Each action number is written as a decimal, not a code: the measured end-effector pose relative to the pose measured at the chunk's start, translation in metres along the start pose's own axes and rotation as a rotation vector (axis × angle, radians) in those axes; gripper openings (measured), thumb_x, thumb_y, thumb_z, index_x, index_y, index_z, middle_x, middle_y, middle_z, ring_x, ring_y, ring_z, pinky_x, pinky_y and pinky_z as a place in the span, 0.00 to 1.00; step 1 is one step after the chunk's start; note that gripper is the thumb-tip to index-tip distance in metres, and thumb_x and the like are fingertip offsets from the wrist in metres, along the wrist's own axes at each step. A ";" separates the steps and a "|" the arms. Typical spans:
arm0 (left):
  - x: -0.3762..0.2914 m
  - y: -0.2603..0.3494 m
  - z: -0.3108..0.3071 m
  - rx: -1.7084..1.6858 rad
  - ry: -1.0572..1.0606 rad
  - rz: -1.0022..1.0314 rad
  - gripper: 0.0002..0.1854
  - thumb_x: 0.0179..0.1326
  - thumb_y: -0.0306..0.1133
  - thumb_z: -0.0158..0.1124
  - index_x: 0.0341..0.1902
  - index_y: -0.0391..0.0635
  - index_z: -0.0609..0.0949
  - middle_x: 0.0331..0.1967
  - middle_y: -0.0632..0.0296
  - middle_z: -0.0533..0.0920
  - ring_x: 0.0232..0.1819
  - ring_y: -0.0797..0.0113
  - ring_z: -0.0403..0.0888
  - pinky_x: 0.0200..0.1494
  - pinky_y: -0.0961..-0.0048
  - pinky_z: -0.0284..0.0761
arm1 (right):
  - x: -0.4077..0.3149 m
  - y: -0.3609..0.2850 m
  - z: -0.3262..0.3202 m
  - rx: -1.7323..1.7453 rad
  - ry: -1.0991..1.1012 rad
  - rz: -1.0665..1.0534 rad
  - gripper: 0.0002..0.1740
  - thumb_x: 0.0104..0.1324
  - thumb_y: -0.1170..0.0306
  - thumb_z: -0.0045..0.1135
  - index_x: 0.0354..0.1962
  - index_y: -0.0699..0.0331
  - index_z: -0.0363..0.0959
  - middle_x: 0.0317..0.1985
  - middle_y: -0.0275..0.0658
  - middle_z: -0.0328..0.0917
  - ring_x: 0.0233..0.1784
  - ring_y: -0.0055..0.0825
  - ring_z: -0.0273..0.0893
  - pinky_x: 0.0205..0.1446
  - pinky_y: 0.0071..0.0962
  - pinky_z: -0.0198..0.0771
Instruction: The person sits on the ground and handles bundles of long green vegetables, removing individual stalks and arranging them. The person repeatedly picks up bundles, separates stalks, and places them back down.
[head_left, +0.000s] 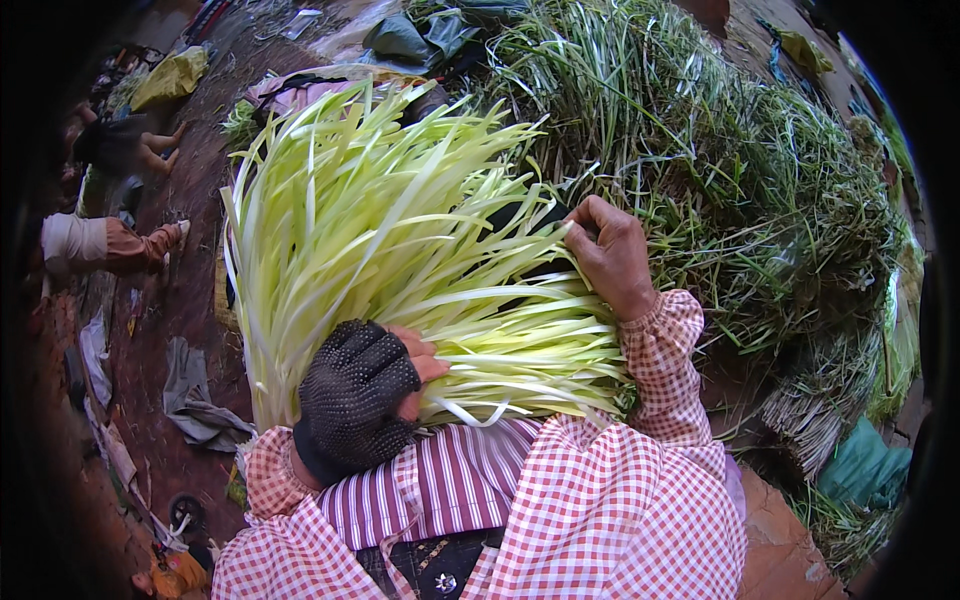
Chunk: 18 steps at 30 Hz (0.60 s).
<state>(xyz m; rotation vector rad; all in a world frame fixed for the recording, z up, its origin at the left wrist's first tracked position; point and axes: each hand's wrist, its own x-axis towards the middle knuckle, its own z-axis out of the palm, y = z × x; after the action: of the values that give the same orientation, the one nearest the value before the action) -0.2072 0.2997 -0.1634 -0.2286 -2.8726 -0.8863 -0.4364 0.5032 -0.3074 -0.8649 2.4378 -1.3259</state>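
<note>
A large fanned bunch of pale yellow leaves, apparently blanched chives (360, 217), spreads across my lap. My left hand (364, 386) wears a black dotted glove with bare fingertips. It is closed around the bunch near its lower left, and its palm side is hidden. At the right edge of the fan, my bare right hand (611, 251) pinches a pale leaf tip (562, 234) between thumb and forefinger. Below the leaves is a striped apron (442, 487) between checked sleeves.
A big heap of green leafy stalks (712, 165) rises at the right and back. A grey cloth (199, 397) lies on the reddish ground at left. Other people's legs (112, 240) show farther left. A green plastic sheet (862, 465) lies at lower right.
</note>
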 end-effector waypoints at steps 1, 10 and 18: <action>0.000 0.000 0.000 0.001 0.007 0.016 0.16 0.48 0.23 0.64 0.43 0.44 0.85 0.38 0.55 0.85 0.44 0.52 0.85 0.48 0.57 0.78 | 0.000 0.004 0.002 0.013 0.021 -0.030 0.07 0.66 0.72 0.61 0.31 0.67 0.79 0.25 0.43 0.82 0.24 0.30 0.79 0.30 0.31 0.75; -0.001 0.000 0.000 -0.003 0.018 0.023 0.16 0.49 0.24 0.64 0.44 0.45 0.85 0.38 0.56 0.85 0.45 0.52 0.85 0.49 0.57 0.78 | 0.011 -0.015 -0.040 0.160 0.061 -0.079 0.13 0.68 0.68 0.62 0.27 0.68 0.79 0.25 0.35 0.76 0.28 0.23 0.76 0.30 0.30 0.73; 0.000 0.004 -0.003 0.002 0.002 -0.002 0.11 0.53 0.25 0.65 0.42 0.44 0.85 0.38 0.55 0.85 0.44 0.51 0.85 0.48 0.58 0.77 | 0.026 -0.059 -0.004 -0.019 -0.202 -0.332 0.08 0.65 0.67 0.63 0.38 0.59 0.85 0.36 0.43 0.84 0.37 0.43 0.83 0.39 0.39 0.76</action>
<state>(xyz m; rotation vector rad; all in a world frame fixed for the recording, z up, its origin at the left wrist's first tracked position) -0.2062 0.3011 -0.1590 -0.2251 -2.8723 -0.8831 -0.4364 0.4656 -0.2551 -1.3844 2.2219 -1.2452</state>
